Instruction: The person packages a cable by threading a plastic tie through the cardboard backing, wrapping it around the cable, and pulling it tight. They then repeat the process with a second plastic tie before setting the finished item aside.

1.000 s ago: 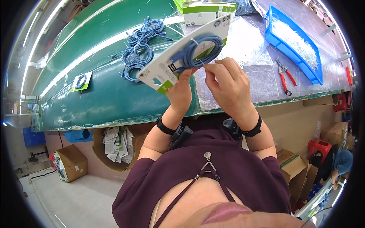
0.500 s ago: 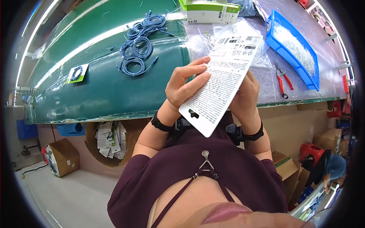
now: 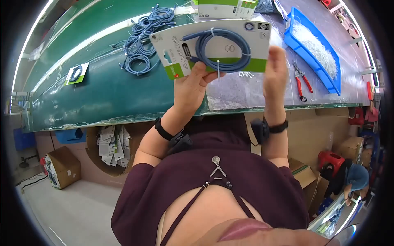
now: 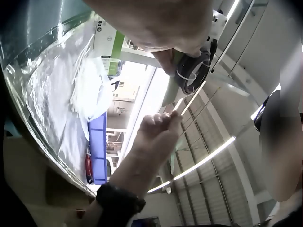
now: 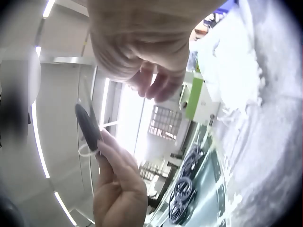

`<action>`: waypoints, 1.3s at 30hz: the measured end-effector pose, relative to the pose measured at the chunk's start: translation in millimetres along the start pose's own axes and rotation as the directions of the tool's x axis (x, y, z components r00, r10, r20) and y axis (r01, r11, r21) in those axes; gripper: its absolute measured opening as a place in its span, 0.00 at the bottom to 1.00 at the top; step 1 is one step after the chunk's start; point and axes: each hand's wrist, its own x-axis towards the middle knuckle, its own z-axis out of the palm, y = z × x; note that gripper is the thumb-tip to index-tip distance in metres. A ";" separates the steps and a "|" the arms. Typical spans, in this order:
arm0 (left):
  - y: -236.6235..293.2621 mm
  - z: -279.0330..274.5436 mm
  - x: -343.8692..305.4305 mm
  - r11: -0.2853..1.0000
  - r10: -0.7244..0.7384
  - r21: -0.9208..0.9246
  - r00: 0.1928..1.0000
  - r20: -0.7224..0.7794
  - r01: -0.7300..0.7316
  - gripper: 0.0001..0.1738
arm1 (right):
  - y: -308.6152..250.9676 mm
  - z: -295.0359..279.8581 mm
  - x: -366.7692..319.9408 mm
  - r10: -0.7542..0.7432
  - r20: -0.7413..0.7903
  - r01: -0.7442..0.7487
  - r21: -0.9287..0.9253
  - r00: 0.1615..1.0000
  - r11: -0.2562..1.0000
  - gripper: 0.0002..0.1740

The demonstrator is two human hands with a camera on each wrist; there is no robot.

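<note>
My left hand (image 3: 189, 92) holds up a white and green retail card (image 3: 260, 43) by its lower edge, with the thumb on the printed front. A coiled blue USB cable (image 3: 200, 46) is fastened to that card, and a white tie end sticks out below the coil. Close to the card's right edge is my right hand (image 3: 276, 76), slightly blurred. In the right wrist view, the fingers of the right hand (image 5: 154, 80) are loosely bent with nothing between them, apart from the left hand (image 5: 120, 187) and its card.
Loose blue cables (image 3: 139, 51) lie on the green tabletop (image 3: 102, 100), left of which sits another carded cable (image 3: 76, 74). Red-handled cutters (image 3: 303, 84) lie beside a blue tray (image 3: 334, 82) of white strips. Green-white packages (image 3: 223, 11) stand behind. Below is a carton (image 3: 92, 151) of cards.
The card was turned to its printed back half a second ago and now shows its cable side again, lying more level. My right hand has moved from behind the card to its right edge.
</note>
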 end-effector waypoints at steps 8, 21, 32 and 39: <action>-13.6 5.9 -12.0 0.981 -0.184 -0.068 0.981 -0.057 0.180 0.17 | 10.7 13.3 1.4 -0.180 0.183 0.227 -0.280 0.966 0.933 0.24; -11.0 -3.3 4.7 0.986 -0.101 0.122 0.987 -0.122 0.115 0.18 | 15.9 -19.9 3.2 0.220 -0.058 -0.167 0.475 0.974 0.864 0.23; -38.5 -13.8 6.2 0.944 -0.236 0.206 0.965 -0.118 0.256 0.17 | 12.4 16.6 -2.9 0.101 -0.067 -0.108 -0.120 0.993 0.987 0.24; -52.9 7.4 8.2 0.988 -0.019 0.148 0.993 -0.115 0.037 0.14 | 23.2 24.6 -6.1 -0.052 -0.068 0.029 -0.301 0.996 0.953 0.30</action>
